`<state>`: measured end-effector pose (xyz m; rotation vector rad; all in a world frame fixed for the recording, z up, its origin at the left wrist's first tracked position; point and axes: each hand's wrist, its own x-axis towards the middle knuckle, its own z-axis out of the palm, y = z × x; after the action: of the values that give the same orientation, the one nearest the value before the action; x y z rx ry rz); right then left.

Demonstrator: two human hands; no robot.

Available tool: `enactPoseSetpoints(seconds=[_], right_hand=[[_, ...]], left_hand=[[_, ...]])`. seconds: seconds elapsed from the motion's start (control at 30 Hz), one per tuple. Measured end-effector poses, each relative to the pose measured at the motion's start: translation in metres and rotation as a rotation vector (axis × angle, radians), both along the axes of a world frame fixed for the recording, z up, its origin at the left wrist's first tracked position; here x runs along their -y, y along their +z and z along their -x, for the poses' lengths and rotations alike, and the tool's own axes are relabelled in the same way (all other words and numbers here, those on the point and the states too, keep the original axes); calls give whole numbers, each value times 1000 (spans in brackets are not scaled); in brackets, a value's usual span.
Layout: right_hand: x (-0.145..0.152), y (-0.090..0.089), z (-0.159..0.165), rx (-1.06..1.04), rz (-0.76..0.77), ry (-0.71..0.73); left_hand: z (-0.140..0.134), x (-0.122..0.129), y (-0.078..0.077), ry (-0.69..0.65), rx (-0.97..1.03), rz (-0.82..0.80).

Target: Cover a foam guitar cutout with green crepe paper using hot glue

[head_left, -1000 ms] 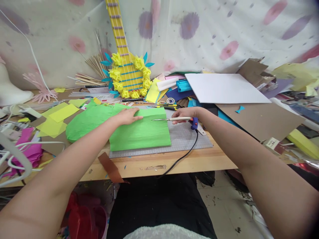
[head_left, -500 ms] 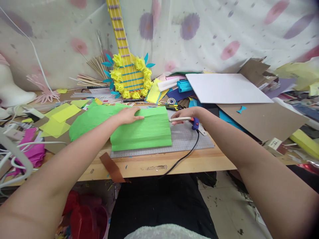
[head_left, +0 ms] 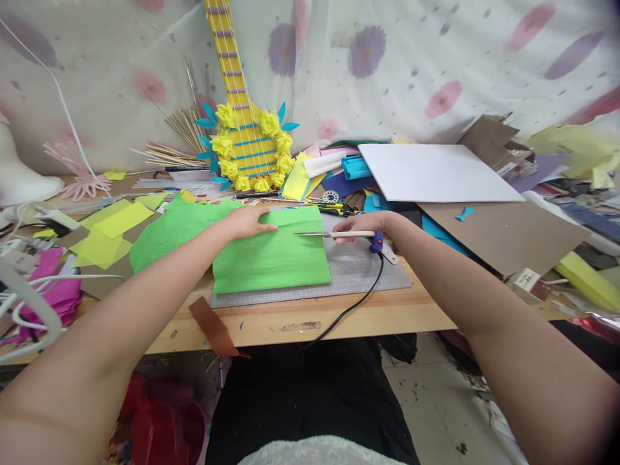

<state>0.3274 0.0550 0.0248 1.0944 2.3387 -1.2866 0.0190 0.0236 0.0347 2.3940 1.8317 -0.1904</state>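
A sheet of bright green crepe paper [head_left: 271, 265] lies across the grey cutting mat [head_left: 358, 274]. My left hand [head_left: 247, 223] rests flat on its upper part, thumb spread away from the fingers. At the sheet's right edge, my right hand [head_left: 356, 227] grips a pair of scissors [head_left: 334, 235] with pale handles. Their blades point left and overlap the paper; I cannot tell whether the lower blade is underneath it. Just right of that hand lies a blue glue gun [head_left: 376, 243], partly hidden, its black cord running over the table's front edge.
Behind the mat stands a yellow paper guitar [head_left: 254, 152] with yellow flowers. A white board [head_left: 436, 171] and brown cardboard [head_left: 504, 239] lie to the right. More green paper [head_left: 159, 239] and yellow sheets [head_left: 113, 226] spread leftward. A brown strip [head_left: 213, 326] hangs over the front edge.
The scissors have levelled and moved left, so their blades now show over the green paper instead of ending at its right edge. My left hand stays in place on the sheet.
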Motion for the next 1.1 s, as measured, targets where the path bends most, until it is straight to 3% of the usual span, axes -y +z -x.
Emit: enactPoseSetpoints(seconds=[0.13,0.47,0.73,1.1], right_hand=[[-5,1,13,14,11,14],[-1,11,9,48,-1,-19],[-1,5,37,44,-43,-17],[-8,-2,39,40,-1,-35]], left_hand=[[0,0,3,-13,-5,14],[0,0,1,-21,-11,32],[-3,1,4,-43,-8,26],[-4,-2,0,-33,-11,32]])
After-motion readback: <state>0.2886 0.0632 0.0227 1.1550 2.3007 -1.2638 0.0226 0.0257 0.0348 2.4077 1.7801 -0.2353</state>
